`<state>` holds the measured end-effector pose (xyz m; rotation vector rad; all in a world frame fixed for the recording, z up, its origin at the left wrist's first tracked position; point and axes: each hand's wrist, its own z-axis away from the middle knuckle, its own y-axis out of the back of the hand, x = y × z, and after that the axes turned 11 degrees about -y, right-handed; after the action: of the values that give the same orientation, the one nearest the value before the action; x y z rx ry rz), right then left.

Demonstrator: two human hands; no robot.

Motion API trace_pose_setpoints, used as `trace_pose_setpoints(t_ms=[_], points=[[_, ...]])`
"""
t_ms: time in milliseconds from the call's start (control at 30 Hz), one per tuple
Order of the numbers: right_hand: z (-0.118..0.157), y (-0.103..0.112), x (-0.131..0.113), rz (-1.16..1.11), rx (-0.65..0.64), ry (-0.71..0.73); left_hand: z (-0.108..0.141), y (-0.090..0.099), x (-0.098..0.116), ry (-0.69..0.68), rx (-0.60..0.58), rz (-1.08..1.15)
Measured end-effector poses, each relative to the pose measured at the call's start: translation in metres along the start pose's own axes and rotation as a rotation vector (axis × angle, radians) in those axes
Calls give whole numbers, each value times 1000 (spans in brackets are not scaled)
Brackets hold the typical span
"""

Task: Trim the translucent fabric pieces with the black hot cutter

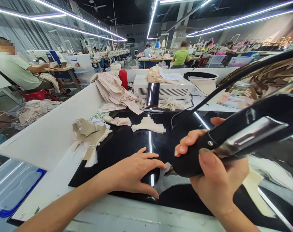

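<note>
My right hand [216,180] is wrapped round a black corded hand tool [233,135] with a silvery lever along its side. The tool's narrow tip [170,171] points down to the left, over a thin greyish translucent piece [164,180] on the glossy black board [122,145]. My left hand [136,172] rests open beside that piece, fingers spread, its index fingertip at the upper edge. Ahead of my hands lies a cream cut fabric piece [148,125]. Whether the tool's tip touches the translucent piece I cannot tell.
Tan and cream bundled pieces [90,137] lie at the left. A phone [153,94] leans on a vented white box [166,88], near draped beige fabric [115,88]. A black cable [221,85] crosses the right side. One worker [18,67] sits at the far left.
</note>
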<state>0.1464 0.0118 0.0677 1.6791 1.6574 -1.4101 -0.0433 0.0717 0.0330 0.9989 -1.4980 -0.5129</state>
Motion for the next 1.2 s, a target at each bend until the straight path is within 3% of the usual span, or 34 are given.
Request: trace_pose_setpoints(t_ms=[1200], points=[[-3, 0, 11, 9, -16, 59, 0, 2, -1, 28, -26, 83]])
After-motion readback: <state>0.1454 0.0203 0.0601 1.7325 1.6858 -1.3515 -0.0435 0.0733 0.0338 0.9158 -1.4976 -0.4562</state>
